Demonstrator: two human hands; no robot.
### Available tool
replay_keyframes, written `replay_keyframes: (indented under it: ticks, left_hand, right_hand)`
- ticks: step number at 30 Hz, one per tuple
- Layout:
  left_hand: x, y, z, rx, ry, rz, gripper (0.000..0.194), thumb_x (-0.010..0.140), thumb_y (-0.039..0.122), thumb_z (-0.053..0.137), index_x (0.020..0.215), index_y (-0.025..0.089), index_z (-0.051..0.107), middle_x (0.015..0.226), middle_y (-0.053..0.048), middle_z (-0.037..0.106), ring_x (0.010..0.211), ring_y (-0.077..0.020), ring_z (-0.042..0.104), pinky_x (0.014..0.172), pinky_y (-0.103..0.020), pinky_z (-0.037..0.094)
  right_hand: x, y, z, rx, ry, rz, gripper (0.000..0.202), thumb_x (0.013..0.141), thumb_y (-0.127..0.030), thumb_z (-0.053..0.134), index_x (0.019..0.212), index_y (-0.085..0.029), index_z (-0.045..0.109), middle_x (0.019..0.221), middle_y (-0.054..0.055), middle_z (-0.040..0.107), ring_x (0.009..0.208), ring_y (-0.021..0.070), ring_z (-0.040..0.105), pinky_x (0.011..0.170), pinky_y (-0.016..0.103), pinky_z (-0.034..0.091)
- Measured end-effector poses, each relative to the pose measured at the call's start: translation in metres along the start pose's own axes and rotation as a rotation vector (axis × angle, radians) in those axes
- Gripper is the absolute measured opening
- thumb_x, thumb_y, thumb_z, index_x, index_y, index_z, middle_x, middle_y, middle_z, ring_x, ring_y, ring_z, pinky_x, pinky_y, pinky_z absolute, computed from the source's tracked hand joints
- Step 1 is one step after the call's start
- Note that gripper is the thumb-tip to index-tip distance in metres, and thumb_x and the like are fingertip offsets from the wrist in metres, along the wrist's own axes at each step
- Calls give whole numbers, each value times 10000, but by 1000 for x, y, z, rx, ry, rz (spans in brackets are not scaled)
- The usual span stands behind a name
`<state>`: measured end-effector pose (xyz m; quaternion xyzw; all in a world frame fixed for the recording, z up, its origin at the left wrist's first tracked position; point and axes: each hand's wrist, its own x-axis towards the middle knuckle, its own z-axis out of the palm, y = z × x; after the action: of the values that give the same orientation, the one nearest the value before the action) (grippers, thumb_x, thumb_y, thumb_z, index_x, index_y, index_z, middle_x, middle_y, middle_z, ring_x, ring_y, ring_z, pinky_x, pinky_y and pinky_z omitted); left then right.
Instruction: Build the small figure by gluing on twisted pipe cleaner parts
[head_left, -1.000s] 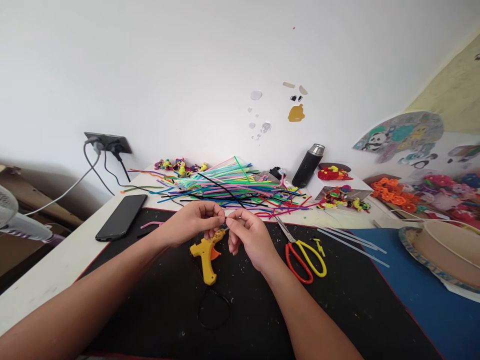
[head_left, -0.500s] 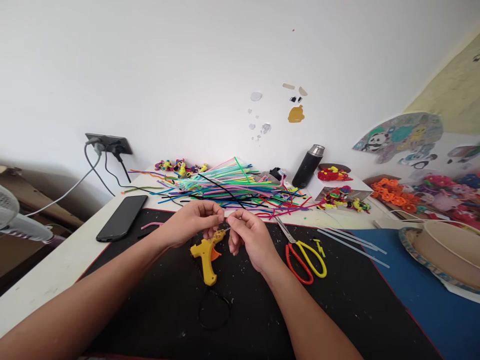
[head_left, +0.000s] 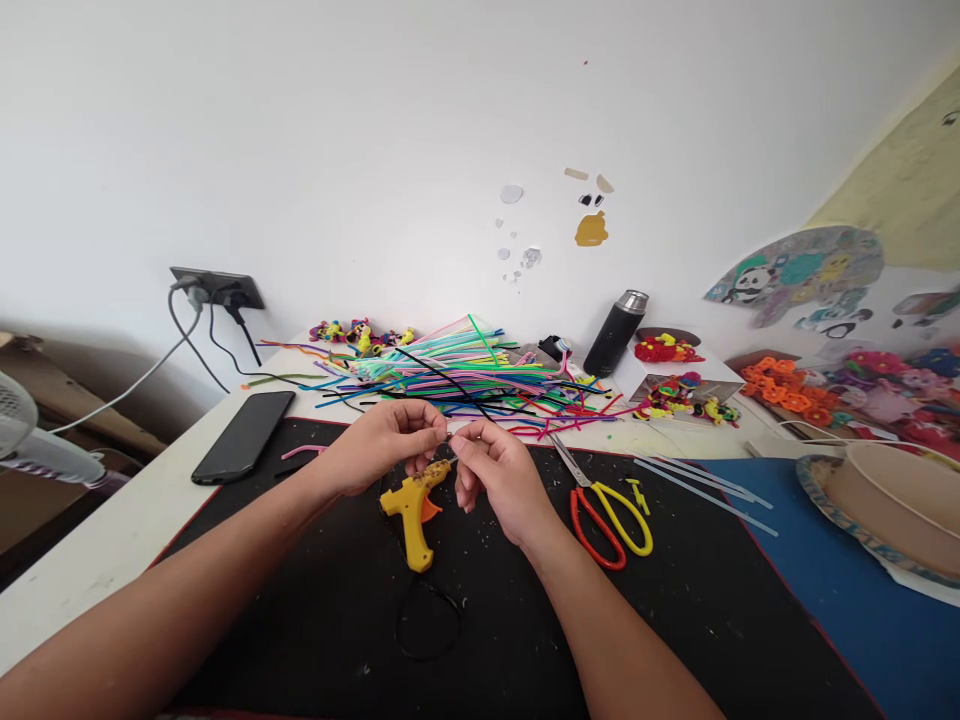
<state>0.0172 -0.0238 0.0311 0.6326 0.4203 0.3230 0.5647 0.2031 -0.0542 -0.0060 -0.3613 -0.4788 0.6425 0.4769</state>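
My left hand and my right hand meet fingertip to fingertip above the black mat. Both pinch something tiny and dark between thumb and forefinger; it is too small to name. Just below my fingers a yellow glue gun with an orange trigger lies on the mat, its nozzle end close to my right hand. Scissors with one red and one yellow handle lie partly open to the right of my right hand. Beside them is a small yellow-green piece. A short pink pipe cleaner lies left of my left wrist.
A heap of coloured pipe cleaners spreads along the wall behind my hands. A phone lies at left, a black flask stands at back right. Clear glue sticks and a round basket are at right. The gun's cord loops in front.
My right fingertips have shifted very slightly left toward the left ones. Otherwise the pinch of both hands and the things on the mat look the same.
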Motion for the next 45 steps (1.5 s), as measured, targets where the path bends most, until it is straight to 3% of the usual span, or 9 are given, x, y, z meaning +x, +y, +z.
replay_keyframes:
  ticks: [6,22,30,33,37,41,45]
  left_hand:
    - [1,-3,1,-17,-32,-5,300,794,440,793,833,174,660,624,47,582,543,-103,553,501,-200,444]
    - [-1,-1,-5,78,-126,-18,318,848,479,762,857,182,647,653,17,626,596,-126,594,550,-210,473]
    - [3,-4,-5,18,8,-3,335,791,502,800,813,192,674,637,39,597,544,-115,563,533,-222,466]
    - [3,-3,-4,-54,36,-1,365,753,512,839,793,192,669,626,40,603,521,-107,547,530,-221,462]
    - [0,-1,-2,-150,9,-11,391,734,526,858,781,193,660,615,37,606,508,-105,539,511,-216,447]
    - [-3,0,-2,-213,-47,4,381,758,523,847,788,194,655,606,35,606,501,-102,534,500,-209,438]
    - [-4,4,0,-242,-76,36,389,761,511,856,755,191,635,596,35,596,494,-93,513,481,-200,414]
  right_hand:
    - [0,1,1,0,-1,-7,335,842,-509,757,888,-210,611,513,-88,549,396,110,536,378,196,423]
    - [1,5,0,-21,-2,-9,289,841,-457,735,855,-209,588,499,-96,552,380,101,536,371,184,430]
    - [7,13,-9,-64,73,10,404,800,-565,756,870,-203,591,501,-97,545,380,107,535,361,191,420]
    - [-9,7,-26,-242,112,23,404,850,-588,708,904,-202,601,517,-79,570,409,114,543,404,207,444]
    - [-48,-7,-65,-585,178,101,359,896,-557,665,948,-204,624,603,-50,602,496,143,597,481,246,478]
    - [-85,-28,-103,-1073,272,160,252,943,-457,638,1019,-220,681,756,-8,682,662,172,662,607,275,441]
    - [-103,-47,-117,-1393,312,264,234,963,-398,632,1109,-231,706,876,29,738,798,209,674,641,291,379]
